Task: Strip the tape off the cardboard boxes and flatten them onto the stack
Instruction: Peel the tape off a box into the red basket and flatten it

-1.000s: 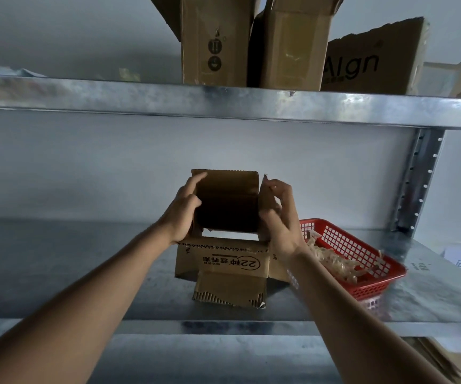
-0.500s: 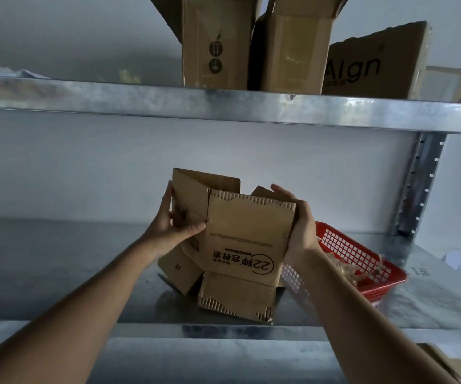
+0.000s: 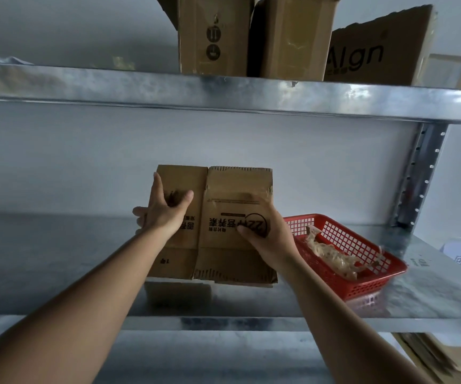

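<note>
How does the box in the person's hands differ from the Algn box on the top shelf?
The held box is collapsed flat, gripped by the left hand and right hand above the middle shelf; the Algn box stands three-dimensional and untouched. The held box's print reads upside down, Algn's upright. Both are brown cardboard.

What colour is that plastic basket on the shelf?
Red, with a grid-patterned wall: the basket, clearest in the head view.
</note>
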A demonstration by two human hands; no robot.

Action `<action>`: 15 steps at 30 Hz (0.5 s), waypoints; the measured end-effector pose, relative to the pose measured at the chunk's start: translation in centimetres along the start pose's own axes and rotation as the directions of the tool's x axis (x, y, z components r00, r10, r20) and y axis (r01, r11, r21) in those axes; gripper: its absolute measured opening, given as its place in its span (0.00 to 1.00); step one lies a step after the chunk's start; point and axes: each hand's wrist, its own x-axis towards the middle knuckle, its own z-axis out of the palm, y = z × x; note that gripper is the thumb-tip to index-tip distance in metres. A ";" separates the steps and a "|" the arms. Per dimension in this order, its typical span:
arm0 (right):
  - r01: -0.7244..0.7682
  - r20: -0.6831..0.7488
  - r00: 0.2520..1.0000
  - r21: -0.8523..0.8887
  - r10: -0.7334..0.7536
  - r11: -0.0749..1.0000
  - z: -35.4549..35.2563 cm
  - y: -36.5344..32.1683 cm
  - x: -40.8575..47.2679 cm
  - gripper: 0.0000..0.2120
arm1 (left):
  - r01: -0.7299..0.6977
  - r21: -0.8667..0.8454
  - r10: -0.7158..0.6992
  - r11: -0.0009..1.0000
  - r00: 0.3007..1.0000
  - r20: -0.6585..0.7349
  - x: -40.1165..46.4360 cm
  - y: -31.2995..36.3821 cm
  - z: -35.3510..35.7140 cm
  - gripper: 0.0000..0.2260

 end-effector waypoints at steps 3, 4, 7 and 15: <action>-0.079 -0.008 0.997 0.114 0.080 0.990 0.2 0.5 0.1 0.37 | -0.047 0.098 0.041 0.994 0.997 0.059 0.2 -0.7 -0.5 0.35; -0.100 0.001 0.995 0.183 0.101 0.978 0.2 0.7 0.1 0.36 | -0.091 0.139 0.082 0.986 0.994 0.072 0.2 -1.0 -0.6 0.33; -0.150 0.042 0.989 0.288 0.144 0.946 0.3 0.5 0.2 0.35 | -0.209 0.251 0.187 0.945 0.976 0.107 0.2 -2.3 -1.2 0.30; -0.162 -0.034 0.984 0.266 0.177 0.950 1.6 -0.2 -1.6 0.29 | -0.511 0.375 0.470 0.773 0.859 0.203 -0.5 -5.2 -2.5 0.26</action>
